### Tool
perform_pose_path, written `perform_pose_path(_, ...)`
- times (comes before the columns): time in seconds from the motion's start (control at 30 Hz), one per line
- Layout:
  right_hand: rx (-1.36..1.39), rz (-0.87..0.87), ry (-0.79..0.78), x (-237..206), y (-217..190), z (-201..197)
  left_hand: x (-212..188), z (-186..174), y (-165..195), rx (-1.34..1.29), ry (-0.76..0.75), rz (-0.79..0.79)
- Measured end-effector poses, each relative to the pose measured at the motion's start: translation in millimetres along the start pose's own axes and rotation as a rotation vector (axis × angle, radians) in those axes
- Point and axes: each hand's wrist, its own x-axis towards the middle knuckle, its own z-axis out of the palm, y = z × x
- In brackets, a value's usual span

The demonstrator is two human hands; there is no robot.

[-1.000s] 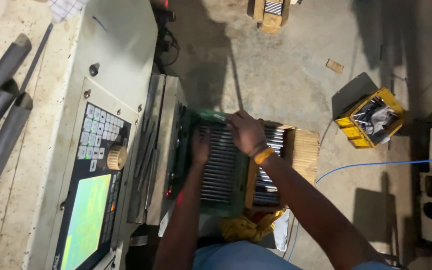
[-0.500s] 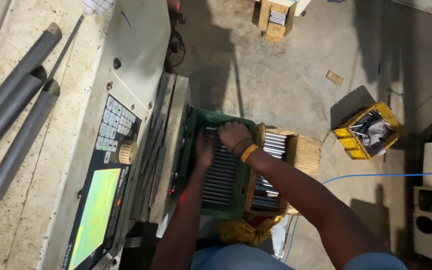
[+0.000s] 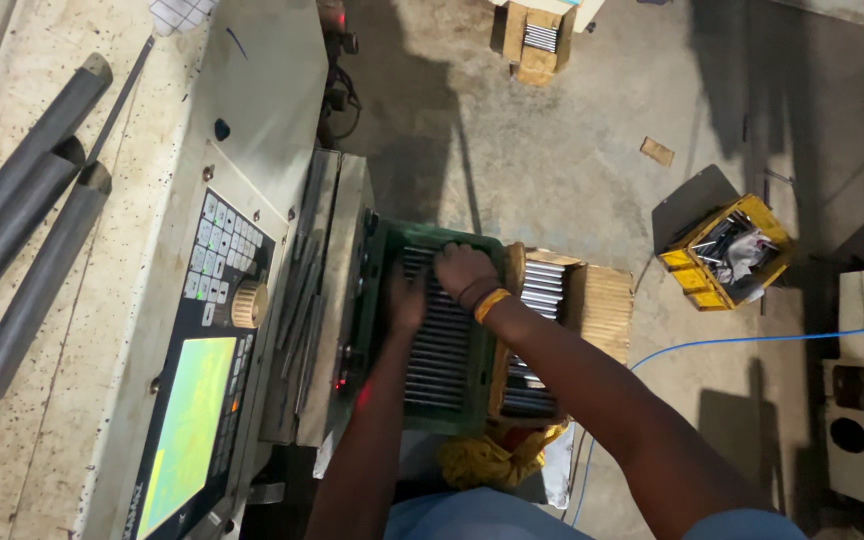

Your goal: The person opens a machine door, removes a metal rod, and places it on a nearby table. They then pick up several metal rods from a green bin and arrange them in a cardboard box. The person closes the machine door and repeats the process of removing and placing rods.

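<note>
Both hands down in green crate (image 3: 377,300). Right hand (image 3: 464,272), fingers curled over metal rods (image 3: 437,350) beneath fingertips; left hand (image 3: 404,300) blurred, grip unclear. Risk: packed rods roll, pinch fingers against crate wall.

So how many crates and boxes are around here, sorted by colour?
Green crate under both hands: 1
Wooden boxes, one beside it, one further off on the floor: 2
Yellow crate: 1
Total: 4
</note>
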Motion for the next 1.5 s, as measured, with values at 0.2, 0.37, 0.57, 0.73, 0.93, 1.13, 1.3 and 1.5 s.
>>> perform_pose_path(0.2,0.028,0.024,0.0,-14,1,11,2,0,0,0.119,0.004,-0.012)
perform_pose_path(0.37,-0.011,0.069,-0.022,-24,-8,24,3,3,-5,0.122,0.022,0.057)
perform_pose_path(0.57,0.075,0.164,-0.202,-20,-10,15,4,1,-1,-0.001,0.056,0.141)
perform_pose_path(0.73,0.11,0.223,-0.243,-22,-22,20,5,0,-1,-0.021,0.023,0.121)
perform_pose_path(0.93,0.067,0.253,-0.023,-34,-36,33,2,5,-6,0.01,0.022,0.029)
perform_pose_path(1.13,0.095,0.276,-0.038,-33,-38,19,2,4,1,0.093,0.108,0.167)
perform_pose_path(1.3,-0.033,0.225,-0.068,-34,-39,18,0,0,9,0.271,0.047,-0.088)
perform_pose_path(1.5,-0.015,0.251,0.065,-57,-51,27,1,-9,15,0.12,-0.029,-0.048)
